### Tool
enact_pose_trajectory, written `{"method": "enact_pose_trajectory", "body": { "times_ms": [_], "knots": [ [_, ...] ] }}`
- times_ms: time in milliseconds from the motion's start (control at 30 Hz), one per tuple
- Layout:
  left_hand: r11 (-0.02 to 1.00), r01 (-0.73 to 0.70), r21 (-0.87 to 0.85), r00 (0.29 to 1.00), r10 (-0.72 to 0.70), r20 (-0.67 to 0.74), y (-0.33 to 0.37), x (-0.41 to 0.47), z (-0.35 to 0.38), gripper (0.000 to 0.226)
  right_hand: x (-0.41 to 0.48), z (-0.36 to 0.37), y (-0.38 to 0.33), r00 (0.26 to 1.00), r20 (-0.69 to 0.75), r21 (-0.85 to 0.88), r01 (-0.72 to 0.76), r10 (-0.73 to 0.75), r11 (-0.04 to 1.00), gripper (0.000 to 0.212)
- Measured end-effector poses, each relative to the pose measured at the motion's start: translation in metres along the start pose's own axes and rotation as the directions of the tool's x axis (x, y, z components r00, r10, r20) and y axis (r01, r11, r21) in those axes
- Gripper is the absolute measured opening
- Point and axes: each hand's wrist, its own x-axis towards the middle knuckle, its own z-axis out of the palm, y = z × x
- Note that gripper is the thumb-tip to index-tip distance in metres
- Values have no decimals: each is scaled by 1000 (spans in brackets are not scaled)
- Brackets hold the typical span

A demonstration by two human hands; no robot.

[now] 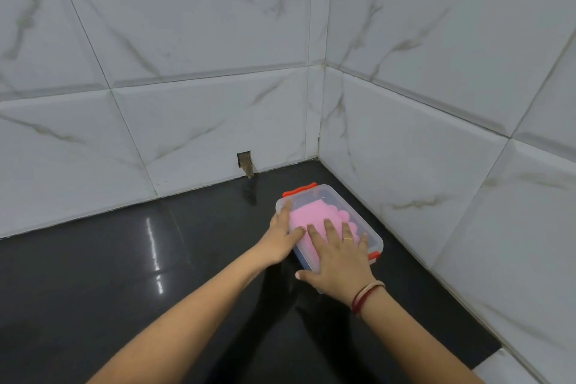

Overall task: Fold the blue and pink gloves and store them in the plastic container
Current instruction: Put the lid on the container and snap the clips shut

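Note:
The clear plastic container, with red clips at its two ends, lies on the black counter near the wall corner. A folded pink glove shows hazily through its clear top. Under the pink one, a thin blue edge shows through the left wall. My left hand holds the container's left side, thumb on the top rim. My right hand lies flat on the top at the near end, fingers spread, and hides that end.
The glossy black counter runs left and toward me. White marble-look tiled walls meet in a corner just behind and to the right of the container. A small hole sits in the back wall at counter level.

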Motion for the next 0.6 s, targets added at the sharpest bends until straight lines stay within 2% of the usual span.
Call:
{"method": "enact_pose_trajectory", "body": {
  "times_ms": [100, 267, 600],
  "knots": [
    [997, -7, -82, 1000, 8, 16, 1, 1, 2, 68, 2, 7, 3, 998, -63, 15, 0, 1, 1000, 82],
    [993, -28, -111, 999, 31, 23, 3, 10, 7, 65, 6, 13, 11, 992, -123, 10, 7, -6, 1000, 75],
    [991, -27, -127, 1000, 28, 8, 6, 37, 21, 64, 18, 13, 33, 992, -124, 8, -7, 8, 1000, 76]
  ]
}}
